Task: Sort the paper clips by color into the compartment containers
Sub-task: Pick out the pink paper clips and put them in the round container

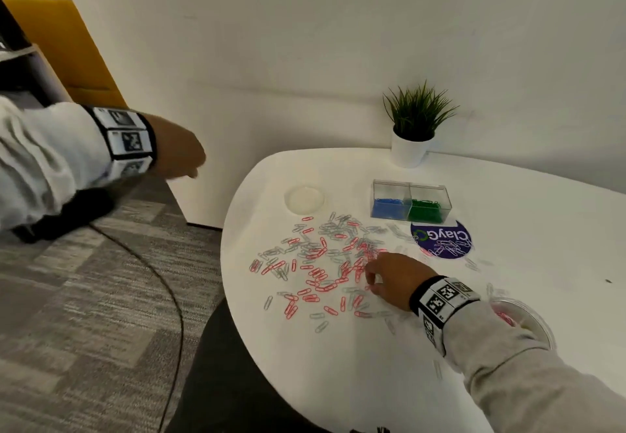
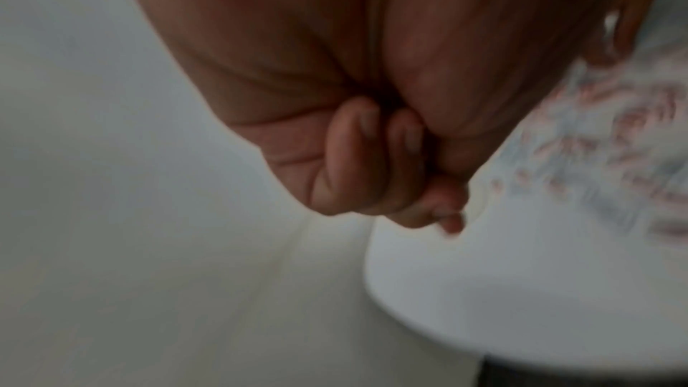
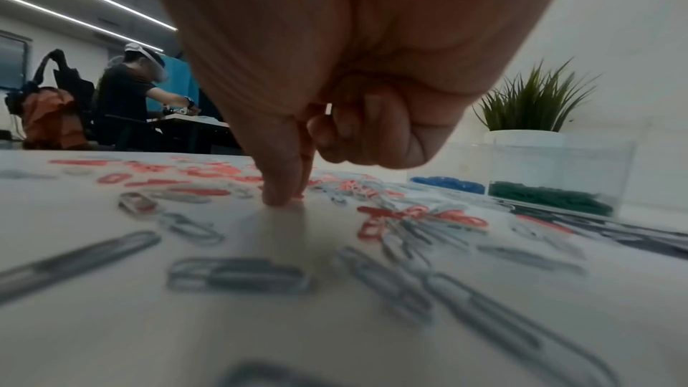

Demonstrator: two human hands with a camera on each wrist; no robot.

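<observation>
Red and silver paper clips (image 1: 325,263) lie scattered over the white table (image 1: 338,365). My right hand (image 1: 369,276) is down among them, thumb and forefinger tips pressed together on the tabletop at a red clip (image 3: 297,195), the other fingers curled. My left hand (image 1: 189,168) hangs in the air left of the table, fingers curled into the palm (image 2: 372,158); nothing shows inside it. At the back stands a clear two-compartment box (image 1: 410,188), one side with blue clips (image 1: 389,209) and the other with green clips (image 1: 425,214).
A shallow white dish (image 1: 305,199) sits at the back left of the pile. A round clear dish with red clips (image 1: 528,317) lies partly under my right forearm. A potted plant (image 1: 413,127) and a purple sticker (image 1: 440,239) are near the box. A cable (image 1: 169,283) crosses the carpet.
</observation>
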